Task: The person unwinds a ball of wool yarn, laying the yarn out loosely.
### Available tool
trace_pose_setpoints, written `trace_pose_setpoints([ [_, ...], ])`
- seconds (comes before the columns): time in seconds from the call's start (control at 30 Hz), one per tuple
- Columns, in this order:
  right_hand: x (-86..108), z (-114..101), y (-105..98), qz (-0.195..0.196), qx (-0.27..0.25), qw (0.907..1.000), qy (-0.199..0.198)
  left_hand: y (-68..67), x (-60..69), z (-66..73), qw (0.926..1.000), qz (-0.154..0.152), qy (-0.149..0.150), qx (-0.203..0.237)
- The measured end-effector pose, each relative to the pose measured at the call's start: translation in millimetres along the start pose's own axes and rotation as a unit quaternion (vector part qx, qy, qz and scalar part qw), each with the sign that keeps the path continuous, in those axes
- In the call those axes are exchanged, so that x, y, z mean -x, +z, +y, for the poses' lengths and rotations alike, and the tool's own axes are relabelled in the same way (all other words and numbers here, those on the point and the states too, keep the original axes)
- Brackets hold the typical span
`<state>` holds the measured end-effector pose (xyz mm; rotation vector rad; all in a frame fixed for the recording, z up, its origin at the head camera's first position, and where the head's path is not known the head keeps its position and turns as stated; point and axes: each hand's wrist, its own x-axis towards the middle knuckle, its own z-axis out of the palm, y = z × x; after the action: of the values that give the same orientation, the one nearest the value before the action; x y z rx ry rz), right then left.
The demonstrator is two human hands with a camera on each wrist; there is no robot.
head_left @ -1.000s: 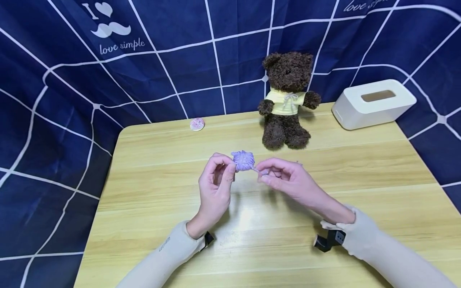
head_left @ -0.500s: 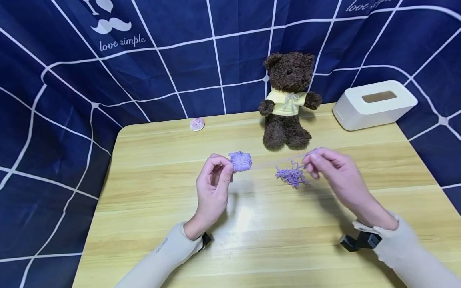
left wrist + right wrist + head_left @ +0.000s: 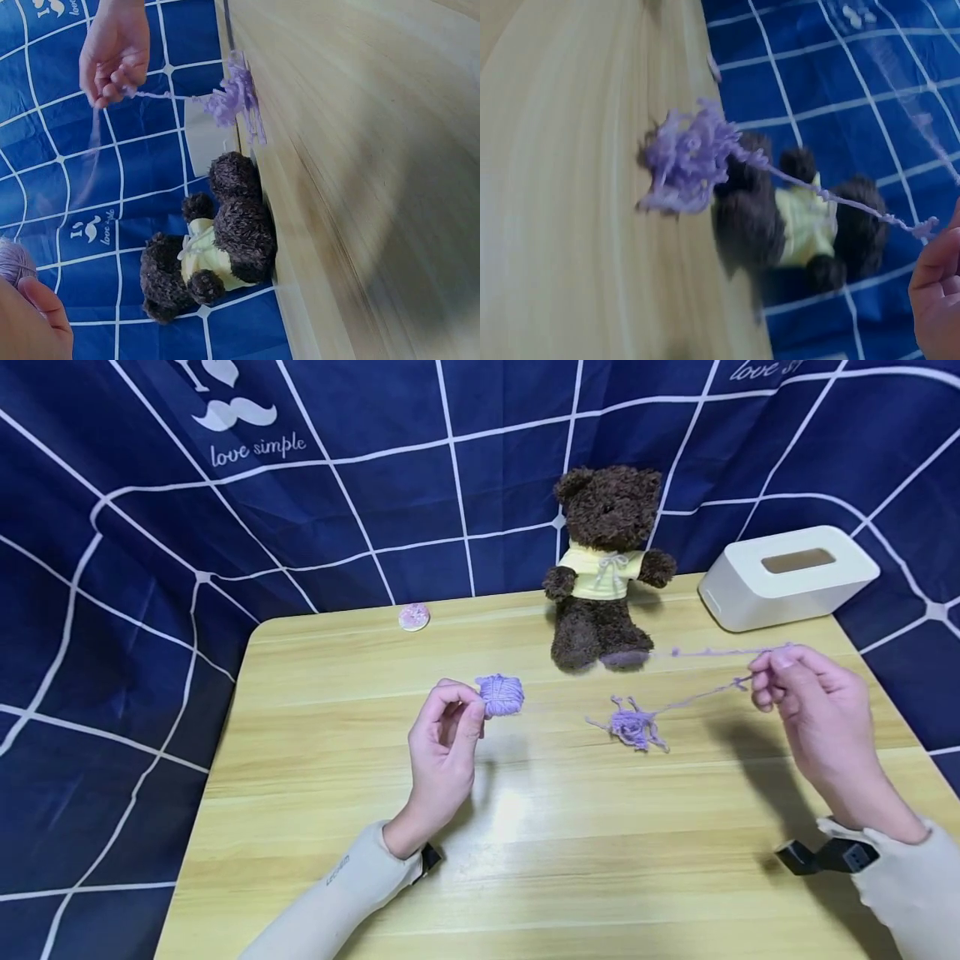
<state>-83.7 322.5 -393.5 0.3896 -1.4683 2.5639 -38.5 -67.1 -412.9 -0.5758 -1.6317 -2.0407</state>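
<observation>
Between thumb and fingers, the left hand [image 3: 442, 752] pinches a small wound bundle of purple yarn [image 3: 502, 694], held above the table. The right hand [image 3: 825, 727], out to the right, pinches a purple strand [image 3: 701, 697] that runs down to a loose, tangled clump of yarn [image 3: 633, 727]. Another blurred strand extends leftward from the same fingers in front of the bear's feet. In the right wrist view the clump [image 3: 686, 161] is large, with the strand leading to the right hand [image 3: 939, 292] at the edge.
A brown teddy bear [image 3: 607, 568] in a yellow shirt sits at the back of the wooden table [image 3: 337, 777]. Right of it stands a white tissue box [image 3: 787, 578]. A round pink object [image 3: 413, 617] lies near the back edge. Blue grid-patterned cloth [image 3: 502, 485] hangs behind.
The right hand has moved far to the right, away from the left hand, drawing out strands of yarn. The tangled clump has come into view and shifted slightly right. The left hand has barely moved.
</observation>
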Motion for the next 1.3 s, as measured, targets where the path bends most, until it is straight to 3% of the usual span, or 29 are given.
trace_pose_setpoints([
  [0.17,0.5,-8.7,-25.1,0.045,0.01,0.9988,-0.015,0.3,-1.0,0.0,1.0,-0.001,0.0,0.002],
  [0.3,-2.0,-14.9,-38.7,0.105,0.007,0.9941,-0.028,0.9,-1.9,0.8,1.0,0.0,-0.002,0.004],
  [0.53,-8.4,-22.6,-60.8,0.251,-0.004,0.9672,-0.039,-0.1,-2.0,1.5,1.0,0.003,-0.006,0.007],
  [0.67,-10.7,-24.0,-71.2,0.295,-0.002,0.9553,-0.019,-0.8,-1.7,1.5,1.0,0.003,-0.007,0.005],
  [0.77,-8.9,-20.7,-76.3,0.265,0.057,0.9618,0.043,-1.2,-1.4,1.3,1.0,0.0,-0.005,0.004],
  [0.83,-5.9,-17.4,-78.3,0.214,0.121,0.9641,0.101,-1.3,-1.3,1.3,1.0,-0.003,-0.004,0.004],
  [0.9,-3.0,-13.3,-79.5,0.149,0.188,0.9583,0.156,-0.9,-1.3,1.3,1.0,-0.006,-0.003,0.005],
  [0.97,-1.2,-7.4,-79.3,0.088,0.263,0.9415,0.192,-0.9,-1.1,1.0,0.9999,-0.012,-0.001,0.006],
  [1.1,0.2,6.1,-74.7,-0.01,0.401,0.8892,0.22,-0.8,-0.3,0.9,0.9997,-0.023,0.003,0.009],
  [1.17,1.1,12.0,-70.5,-0.036,0.45,0.8648,0.22,-1.1,0.3,1.2,0.9995,-0.028,0.004,0.011],
  [1.3,3.0,19.0,-57.1,-0.038,0.5,0.8397,0.209,-2.6,2.4,1.1,0.999,-0.04,-0.001,0.019],
])
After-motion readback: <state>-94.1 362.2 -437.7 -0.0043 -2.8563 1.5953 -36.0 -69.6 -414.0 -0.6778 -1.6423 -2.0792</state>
